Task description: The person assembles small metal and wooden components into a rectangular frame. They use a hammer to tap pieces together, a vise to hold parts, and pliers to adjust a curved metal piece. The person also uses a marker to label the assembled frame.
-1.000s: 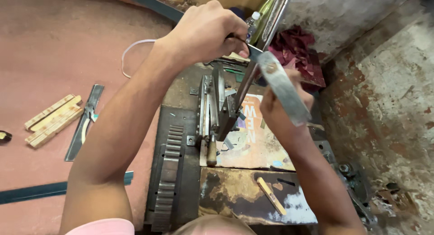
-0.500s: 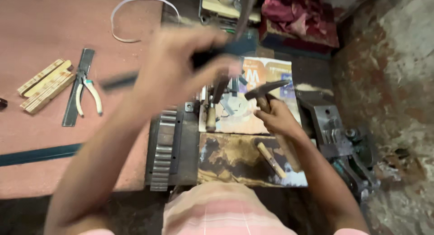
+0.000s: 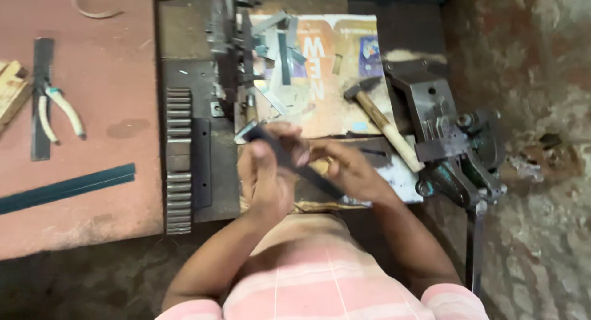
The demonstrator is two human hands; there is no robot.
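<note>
Both hands hold a dark flat metal strip [image 3: 289,163] close to my body, above the bench's near edge. My left hand [image 3: 268,175] wraps the strip's upper left part, near its tip. My right hand [image 3: 348,169] pinches its lower right end. A wooden-handled hammer [image 3: 385,124] lies just beyond my right hand on a printed sheet [image 3: 335,68]. Cut metal offcuts [image 3: 280,55] lie scattered farther up that sheet, beside an upright cutting tool [image 3: 231,43].
A dark bench vise [image 3: 446,132] stands at the right. A toothed metal rack [image 3: 178,160] lies left of my hands. On the reddish table [image 3: 104,80] rest pliers [image 3: 58,111], a steel ruler [image 3: 40,104], a long teal strip [image 3: 64,188] and wooden pieces [image 3: 11,89].
The right hand has put the hammer down on the sheet. Both hands have come in toward my body and now grip the dark strip together. The camera has tilted down.
</note>
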